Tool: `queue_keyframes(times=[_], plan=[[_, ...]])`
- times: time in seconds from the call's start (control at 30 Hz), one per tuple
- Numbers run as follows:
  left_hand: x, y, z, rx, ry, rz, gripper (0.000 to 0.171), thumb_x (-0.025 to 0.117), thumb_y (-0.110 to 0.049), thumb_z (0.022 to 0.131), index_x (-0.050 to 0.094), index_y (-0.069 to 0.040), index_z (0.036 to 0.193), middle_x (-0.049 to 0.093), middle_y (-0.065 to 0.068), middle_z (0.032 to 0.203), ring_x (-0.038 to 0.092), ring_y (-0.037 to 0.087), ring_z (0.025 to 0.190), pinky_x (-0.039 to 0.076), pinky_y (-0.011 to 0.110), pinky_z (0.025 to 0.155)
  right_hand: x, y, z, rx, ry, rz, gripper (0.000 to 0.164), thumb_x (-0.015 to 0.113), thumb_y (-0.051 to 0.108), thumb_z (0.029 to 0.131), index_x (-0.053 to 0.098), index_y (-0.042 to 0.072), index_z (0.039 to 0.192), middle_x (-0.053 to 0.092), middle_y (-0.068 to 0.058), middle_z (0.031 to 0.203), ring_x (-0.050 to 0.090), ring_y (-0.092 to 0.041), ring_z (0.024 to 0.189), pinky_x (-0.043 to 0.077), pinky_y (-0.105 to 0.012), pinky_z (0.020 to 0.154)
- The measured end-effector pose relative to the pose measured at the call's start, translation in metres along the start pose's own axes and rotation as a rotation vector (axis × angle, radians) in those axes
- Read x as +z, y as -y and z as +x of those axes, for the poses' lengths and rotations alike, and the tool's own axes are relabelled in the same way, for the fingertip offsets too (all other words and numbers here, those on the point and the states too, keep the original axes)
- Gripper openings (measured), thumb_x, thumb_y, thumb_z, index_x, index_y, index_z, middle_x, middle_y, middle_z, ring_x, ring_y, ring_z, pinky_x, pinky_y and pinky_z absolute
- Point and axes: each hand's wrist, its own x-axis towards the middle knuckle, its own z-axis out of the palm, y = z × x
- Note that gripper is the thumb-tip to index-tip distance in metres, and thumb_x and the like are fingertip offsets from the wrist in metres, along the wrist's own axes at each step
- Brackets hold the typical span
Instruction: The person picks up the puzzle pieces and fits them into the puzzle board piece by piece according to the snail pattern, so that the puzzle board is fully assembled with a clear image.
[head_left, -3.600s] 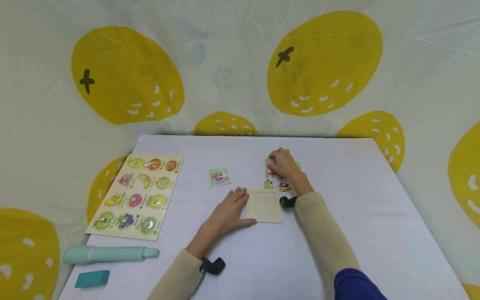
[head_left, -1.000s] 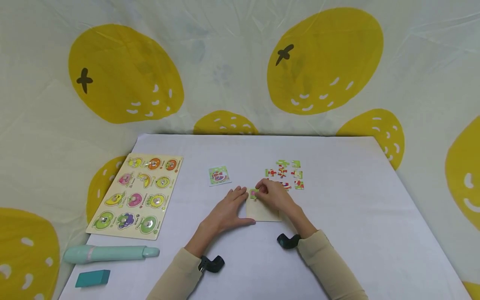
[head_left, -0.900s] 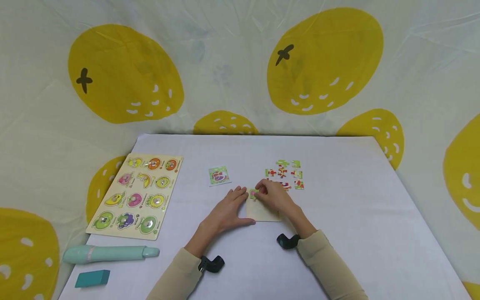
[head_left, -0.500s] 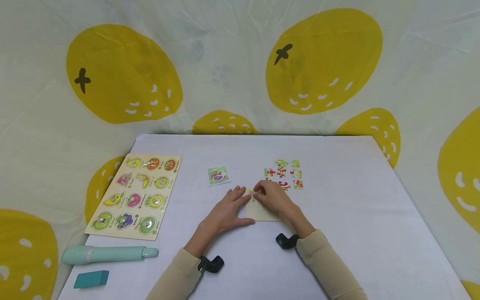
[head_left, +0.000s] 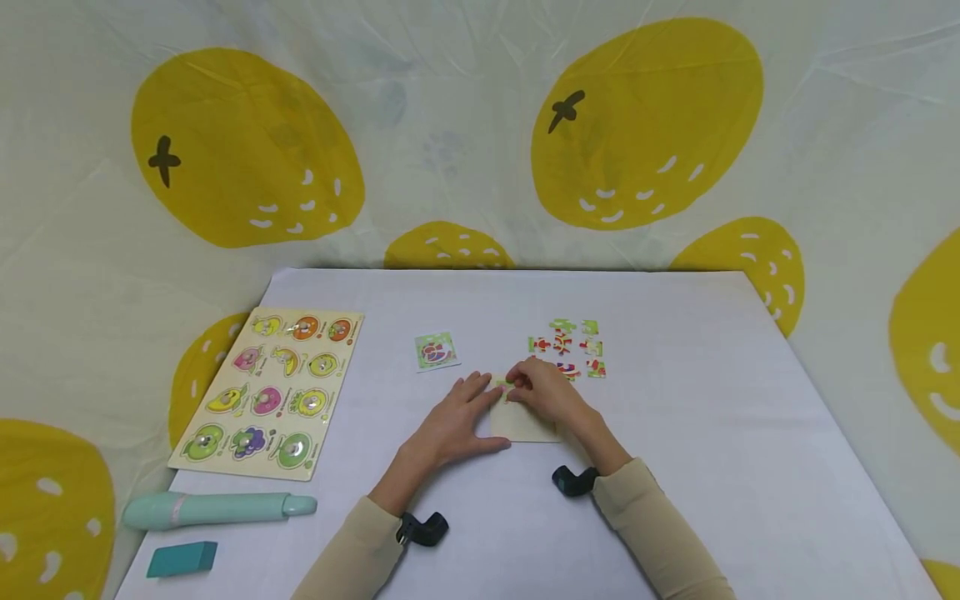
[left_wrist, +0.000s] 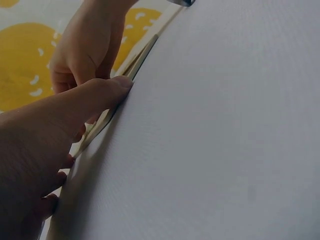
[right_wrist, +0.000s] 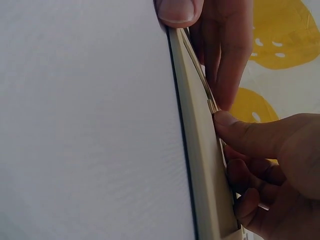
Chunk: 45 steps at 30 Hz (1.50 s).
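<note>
A shallow square wooden puzzle tray point(head_left: 534, 427) lies in the middle of the table. My left hand point(head_left: 452, 425) rests along its left side with extended fingers, the thumb at the near left corner. At the tray's far left corner, my right hand point(head_left: 551, 393) pinches a small green jigsaw piece point(head_left: 502, 382), mostly covered by the fingertips. The right wrist view has the right thumb point(right_wrist: 245, 132) pressed on the piece at the tray's inner side. In the left wrist view, the left thumb point(left_wrist: 107, 92) lies against the tray's edge.
Several loose jigsaw pieces point(head_left: 562, 342) lie beyond the right hand. A square picture card point(head_left: 437, 351) is to their left. Farther left are a fruit peg-puzzle board point(head_left: 279, 387), a mint-green wand-like object point(head_left: 232, 506) and a teal block point(head_left: 182, 559).
My right hand has come from the loose pieces down and left to the tray, bringing a jigsaw piece. Lately its fingertips shift only slightly at the corner. My left hand stays in place.
</note>
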Motion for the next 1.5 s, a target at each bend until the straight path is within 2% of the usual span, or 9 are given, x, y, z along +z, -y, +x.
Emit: queue_keyframes(times=[0.43,0.67,0.93,1.27,1.5], plan=[[0.002,-0.002,0.001,-0.014,-0.004,0.004,0.086,0.056,-0.073,0.075,0.045,-0.018,0.140,0.034,0.006,0.151,0.025,0.025,0.144,0.021,0.041,0.120,0.000,0.002,-0.001,0.006,-0.012,0.005,0.023,0.072,0.019,0.082,0.067,0.011,0.102,0.063,0.004,0.085,0.054,-0.009,0.076,0.047,-0.024,0.070],[0.001,-0.003,0.000,-0.030,0.010,-0.005,0.086,0.055,-0.073,0.075,0.044,-0.019,0.141,0.033,0.005,0.152,0.022,0.023,0.145,0.019,0.039,0.121,-0.005,0.004,-0.003,0.035,0.007,-0.005,0.025,0.071,0.024,0.083,0.066,0.013,0.104,0.063,0.004,0.092,0.055,-0.010,0.080,0.049,-0.025,0.073],[0.000,-0.004,-0.001,-0.023,0.000,-0.017,0.085,0.058,-0.071,0.075,0.045,-0.019,0.140,0.034,0.005,0.151,0.023,0.024,0.145,0.020,0.040,0.120,-0.012,0.007,0.000,0.037,-0.018,-0.055,0.029,0.071,0.027,0.083,0.065,0.013,0.107,0.062,0.001,0.096,0.053,-0.013,0.082,0.047,-0.025,0.072],[0.000,-0.003,-0.001,-0.016,-0.011,-0.015,0.085,0.061,-0.069,0.074,0.046,-0.018,0.140,0.035,0.007,0.151,0.024,0.025,0.144,0.020,0.040,0.120,-0.030,-0.005,0.011,-0.052,-0.095,-0.085,0.038,0.070,0.030,0.082,0.064,0.007,0.111,0.062,-0.008,0.102,0.058,-0.020,0.086,0.048,-0.029,0.074],[0.000,-0.003,-0.001,-0.025,-0.002,-0.018,0.085,0.061,-0.069,0.074,0.045,-0.019,0.141,0.034,0.006,0.151,0.024,0.025,0.144,0.020,0.040,0.121,-0.047,-0.014,0.021,-0.013,-0.119,-0.083,0.041,0.070,0.031,0.082,0.063,0.007,0.114,0.061,-0.009,0.106,0.059,-0.025,0.094,0.052,-0.036,0.078]])
